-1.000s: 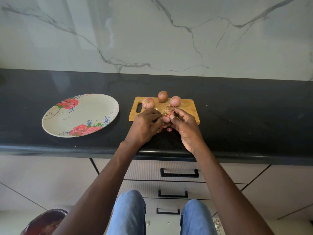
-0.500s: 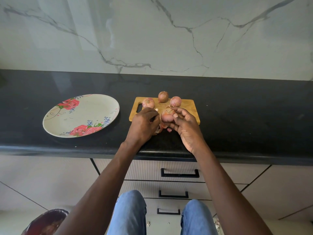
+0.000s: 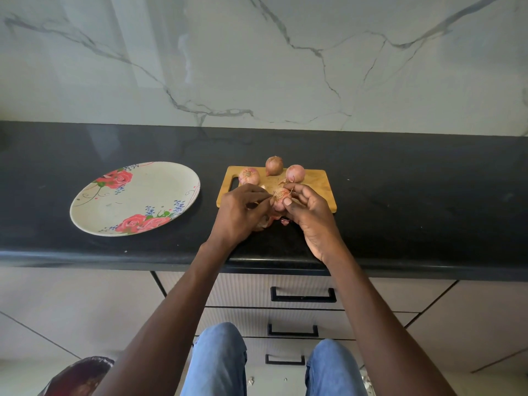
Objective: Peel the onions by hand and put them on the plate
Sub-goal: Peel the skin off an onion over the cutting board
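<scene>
Four onions in sight: one in my hands, three waiting on the cutting board (image 3: 315, 185)
Held onion: the onion (image 3: 280, 199) sits over the near edge of the board, root hairs pointing up and away from me, a little above the wood as far as I can judge
Right hand: my right hand (image 3: 310, 215) cups the onion from the right, thumb laid against its near side and fingers curled round the far side, so it is clamped firmly
Left hand: my left hand (image 3: 243, 212) is brought in tight beside it, fingertips bunched at the onion's left flank; it looks to be pinching a flap of skin, though the pinch itself is too small to see clearly
Waiting onions: left onion (image 3: 249, 176), back onion (image 3: 274, 165) and right onion (image 3: 295, 173), all with skins on, close together at the board's far edge
Plate: the flowered plate (image 3: 94, 215) lies well to the left on the black counter (image 3: 414, 201), nothing on it yet
Scraps: a few peel bits (image 3: 285, 221) on the counter just below my hands
How I'd do it well: keep the right grip steady and turn the onion rather than chase it, pull the skin from the root end downward in long strips, stay low over the board so scraps fall there
Risk: dry skin may tear into slivers; a slick peeled onion could slip toward the counter edge
Progress: early, I judge, since no onion is on the plate
</scene>
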A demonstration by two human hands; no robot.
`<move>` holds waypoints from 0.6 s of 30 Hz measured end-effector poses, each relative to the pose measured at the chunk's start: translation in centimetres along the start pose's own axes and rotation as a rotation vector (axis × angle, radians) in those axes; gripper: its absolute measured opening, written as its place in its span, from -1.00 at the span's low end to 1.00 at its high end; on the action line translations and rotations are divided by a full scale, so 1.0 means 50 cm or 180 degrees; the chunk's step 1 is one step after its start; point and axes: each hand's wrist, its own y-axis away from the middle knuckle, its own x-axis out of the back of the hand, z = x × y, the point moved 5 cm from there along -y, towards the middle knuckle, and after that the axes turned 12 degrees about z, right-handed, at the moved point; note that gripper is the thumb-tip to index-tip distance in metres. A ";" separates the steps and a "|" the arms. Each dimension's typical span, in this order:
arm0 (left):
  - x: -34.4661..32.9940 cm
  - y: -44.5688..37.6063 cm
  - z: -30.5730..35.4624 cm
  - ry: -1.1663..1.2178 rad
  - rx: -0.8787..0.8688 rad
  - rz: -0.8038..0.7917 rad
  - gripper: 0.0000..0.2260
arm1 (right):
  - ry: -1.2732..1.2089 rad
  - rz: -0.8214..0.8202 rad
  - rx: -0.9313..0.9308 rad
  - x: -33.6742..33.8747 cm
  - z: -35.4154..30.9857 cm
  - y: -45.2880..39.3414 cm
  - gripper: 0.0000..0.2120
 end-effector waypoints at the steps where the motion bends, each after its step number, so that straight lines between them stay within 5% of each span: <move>1: 0.000 0.000 -0.001 -0.0007 0.0005 -0.0018 -0.86 | 0.0016 0.0004 0.0008 0.000 -0.001 0.000 -0.72; 18: 0.005 0.004 0.004 -0.0276 0.0227 0.0140 -0.87 | -0.0187 0.0014 -0.0091 -0.001 -0.003 0.005 -0.80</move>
